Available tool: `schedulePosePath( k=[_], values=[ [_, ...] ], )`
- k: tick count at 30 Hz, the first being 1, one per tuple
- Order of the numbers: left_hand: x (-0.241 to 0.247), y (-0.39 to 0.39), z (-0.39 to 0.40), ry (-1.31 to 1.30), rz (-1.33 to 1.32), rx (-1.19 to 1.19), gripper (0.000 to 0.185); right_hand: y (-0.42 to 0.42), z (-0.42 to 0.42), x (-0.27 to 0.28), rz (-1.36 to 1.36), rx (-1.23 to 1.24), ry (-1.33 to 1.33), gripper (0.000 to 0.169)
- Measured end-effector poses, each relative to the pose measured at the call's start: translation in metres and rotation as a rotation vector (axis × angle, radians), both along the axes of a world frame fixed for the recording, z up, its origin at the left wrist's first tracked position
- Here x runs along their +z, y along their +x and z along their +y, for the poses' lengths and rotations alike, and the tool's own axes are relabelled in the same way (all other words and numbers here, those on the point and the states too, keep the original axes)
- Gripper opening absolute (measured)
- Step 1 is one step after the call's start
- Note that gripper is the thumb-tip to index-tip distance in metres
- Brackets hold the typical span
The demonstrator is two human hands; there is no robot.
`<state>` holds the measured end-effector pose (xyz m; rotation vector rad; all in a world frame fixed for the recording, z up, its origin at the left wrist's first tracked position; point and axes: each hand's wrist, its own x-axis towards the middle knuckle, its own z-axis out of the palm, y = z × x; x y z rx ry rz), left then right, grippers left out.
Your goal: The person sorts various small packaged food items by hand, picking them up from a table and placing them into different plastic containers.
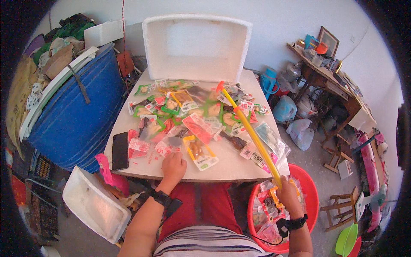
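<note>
My left hand (174,166) rests as a closed fist on the white tabletop (151,170), beside a clear packet with red print (167,146); nothing shows in it. At the table's right front corner, my right hand (288,192) grips a long yellow tube (253,135) by its near end. The tube slants away over the table and ends in an orange-red T-shaped handle (220,86). Sealed food packets lie heaped beneath and around it, among them a yellow-edged packet (199,152), a red-printed packet (197,128) and a dark-filled packet (236,141).
A white foam box (197,69) stands on its side at the table's back. A black phone (120,151) lies near the left edge. Below right is a red basin (313,199) of packets; below left, another foam box (96,205). A blue tub (77,112) flanks the table.
</note>
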<state>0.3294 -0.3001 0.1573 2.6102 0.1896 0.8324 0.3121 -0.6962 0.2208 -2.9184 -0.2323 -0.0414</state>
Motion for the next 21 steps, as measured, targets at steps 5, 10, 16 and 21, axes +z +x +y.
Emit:
schedulePosePath(
  k=[5,10,16,21],
  values=[
    [0.000,-0.001,0.002,0.018,-0.013,-0.003,0.007,-0.039,-0.005,0.023,0.191,-0.041,0.157,0.029],
    [0.000,-0.002,0.000,0.036,0.009,0.022,0.009,-0.063,-0.036,0.010,0.181,-0.040,0.163,0.034],
    [0.000,-0.001,0.000,-0.017,0.025,-0.009,0.010,-0.045,0.000,0.015,0.096,0.052,0.288,0.039],
    [-0.005,0.002,0.002,-0.011,0.130,0.028,0.013,0.004,0.038,-0.005,-0.001,0.166,0.223,0.042]
  ],
)
